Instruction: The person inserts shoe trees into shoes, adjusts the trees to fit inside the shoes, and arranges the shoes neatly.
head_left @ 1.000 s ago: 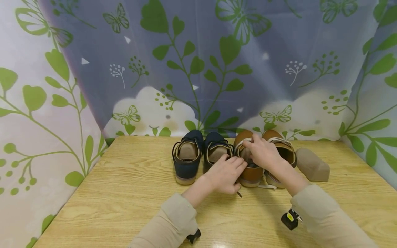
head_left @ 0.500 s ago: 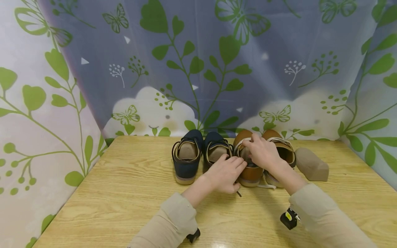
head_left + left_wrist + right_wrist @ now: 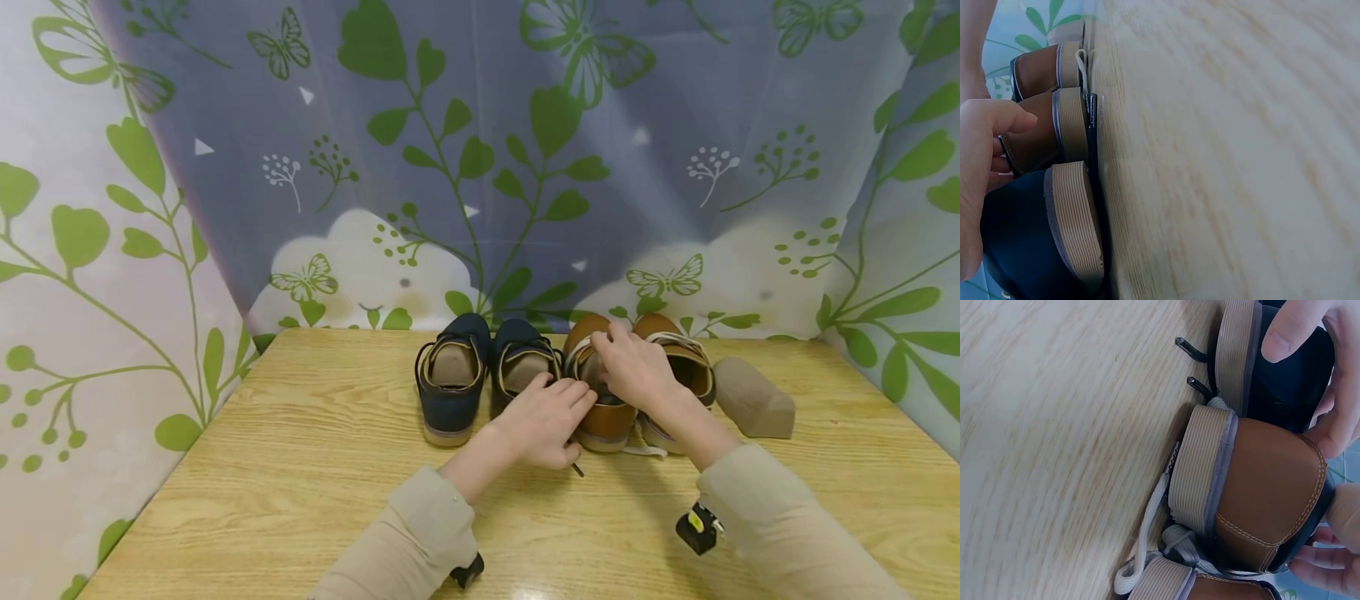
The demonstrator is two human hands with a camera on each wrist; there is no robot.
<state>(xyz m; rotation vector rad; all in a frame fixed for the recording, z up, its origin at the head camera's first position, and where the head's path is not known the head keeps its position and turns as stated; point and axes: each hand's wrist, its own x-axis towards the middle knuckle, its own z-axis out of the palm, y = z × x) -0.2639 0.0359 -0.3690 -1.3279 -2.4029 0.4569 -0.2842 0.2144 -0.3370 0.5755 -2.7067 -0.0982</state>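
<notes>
A brown leather shoe [image 3: 609,425] with white laces stands third from the left, its heel facing me. My right hand [image 3: 637,367] reaches into its opening; the bent fingers seem to grip a beige shoe insert [image 3: 591,372] there, though the fingertips are partly hidden. The left hand [image 3: 543,423] lies over the heel of the neighbouring navy shoe. Its fingers touch the brown shoe's collar, and its thumb [image 3: 1279,347] stays apart from that shoe. The other brown shoe [image 3: 693,377] has a dark, hollow opening. To its right lies a loose beige insert [image 3: 755,402].
Two navy shoes, the outer one [image 3: 452,392] fully visible, hold beige inserts and stand tight against the brown pair. White lace ends [image 3: 647,452] trail on the wooden table [image 3: 322,467]. A patterned cloth [image 3: 480,167] hangs right behind the toes.
The right hand's fingertips shift very slightly at the brown shoe's opening. My left hand and all the shoes keep their places.
</notes>
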